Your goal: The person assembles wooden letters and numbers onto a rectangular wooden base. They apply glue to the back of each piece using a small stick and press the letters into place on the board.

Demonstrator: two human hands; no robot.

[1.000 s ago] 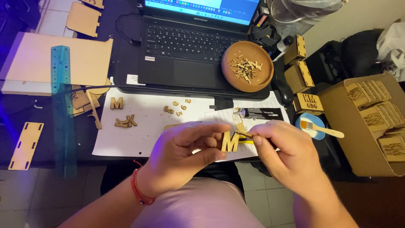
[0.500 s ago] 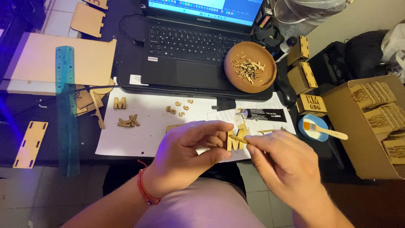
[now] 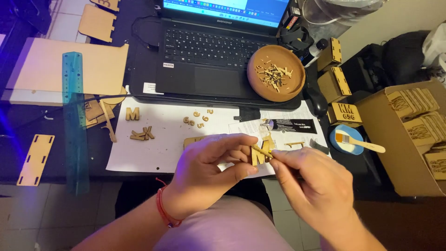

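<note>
Two hands met just below the white paper sheet [image 3: 158,139]: the left hand [image 3: 211,174] pinched a flat wooden letter piece [image 3: 258,155] in its fingers, the right hand [image 3: 316,186] gripped a thin wooden stick [image 3: 263,151] against it. Beyond the sheet stood a black laptop [image 3: 209,51] and a round wooden bowl of scraps [image 3: 276,73].

2 hands [image 3: 209,169], 1 laptop [image 3: 209,51], 1 bowl [image 3: 276,73], 1 ruler [image 3: 74,121], 1 brush [image 3: 360,143]

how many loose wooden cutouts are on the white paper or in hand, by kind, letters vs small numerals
Large wooden letters: 3, one M lying flat, one K lying flat, one M held in the left hand with the right hand working a thin stick against it
Small wooden numerals: about 5, in one cluster
Total: about 8
</note>
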